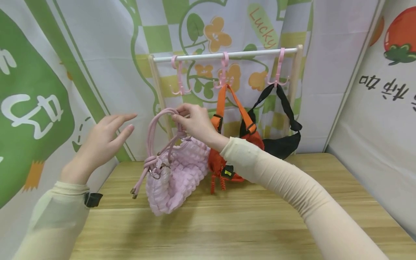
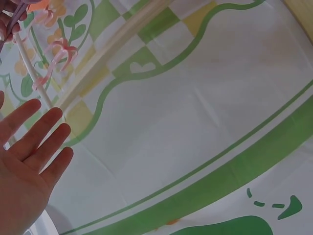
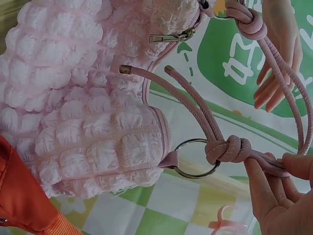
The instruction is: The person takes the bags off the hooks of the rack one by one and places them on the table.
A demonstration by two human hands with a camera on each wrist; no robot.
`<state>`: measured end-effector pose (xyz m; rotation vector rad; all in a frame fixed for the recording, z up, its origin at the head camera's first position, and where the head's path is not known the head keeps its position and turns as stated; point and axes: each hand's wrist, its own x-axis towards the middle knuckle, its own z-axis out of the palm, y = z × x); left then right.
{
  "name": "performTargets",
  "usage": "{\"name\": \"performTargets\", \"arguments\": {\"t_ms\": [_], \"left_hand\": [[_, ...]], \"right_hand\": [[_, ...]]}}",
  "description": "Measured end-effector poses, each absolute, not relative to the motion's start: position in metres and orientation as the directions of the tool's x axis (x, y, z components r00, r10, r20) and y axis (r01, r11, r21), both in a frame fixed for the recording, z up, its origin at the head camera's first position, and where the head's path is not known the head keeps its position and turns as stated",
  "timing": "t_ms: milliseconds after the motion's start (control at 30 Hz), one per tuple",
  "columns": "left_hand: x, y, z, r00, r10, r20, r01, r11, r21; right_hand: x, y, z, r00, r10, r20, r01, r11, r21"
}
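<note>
A puffy pink bag [image 1: 182,177] hangs tilted by its cord handle [image 1: 150,139], which my right hand [image 1: 198,122] pinches near one knot. In the right wrist view, thumb and fingers of the right hand [image 3: 283,191] grip the cord beside the knot [image 3: 229,149] and metal ring [image 3: 195,174]. To the left of the handle, my left hand [image 1: 100,144] is raised with fingers extended, touching nothing. The left wrist view shows the left hand [image 2: 29,166] with spread fingers. An empty pink hook [image 1: 180,81] hangs at the rack's left, above the bag.
A white rail [image 1: 208,56] on wooden posts carries pink hooks. An orange-red bag [image 1: 255,139] hangs from the middle hook [image 1: 224,70], a black bag [image 1: 282,144] from the right hook [image 1: 278,72]. The wooden table [image 1: 227,224] lies below; printed cloth [image 1: 123,54] surrounds it.
</note>
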<state>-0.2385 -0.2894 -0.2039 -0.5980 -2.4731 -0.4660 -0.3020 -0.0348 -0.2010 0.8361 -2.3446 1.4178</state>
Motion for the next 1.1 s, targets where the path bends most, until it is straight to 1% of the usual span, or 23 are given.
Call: {"name": "performTargets", "arguments": {"t_ms": [367,833,1100], "left_hand": [[-0.225,-0.299,-0.212,-0.759,0.274,0.591,0.489,0.839,0.238],[-0.212,-0.306,-0.217,-0.761,0.267,0.592,0.496,0.827,0.265],[-0.208,-0.309,-0.221,-0.783,0.249,0.569,0.491,0.81,0.321]], "right_hand": [[-0.298,-0.042,-0.203,-0.769,-0.36,0.528,-0.636,0.357,-0.684],[-0.293,-0.05,-0.198,-0.792,-0.367,0.487,-0.604,0.359,-0.712],[-0.288,-0.053,-0.196,-0.79,-0.393,0.469,-0.594,0.304,-0.745]]}}
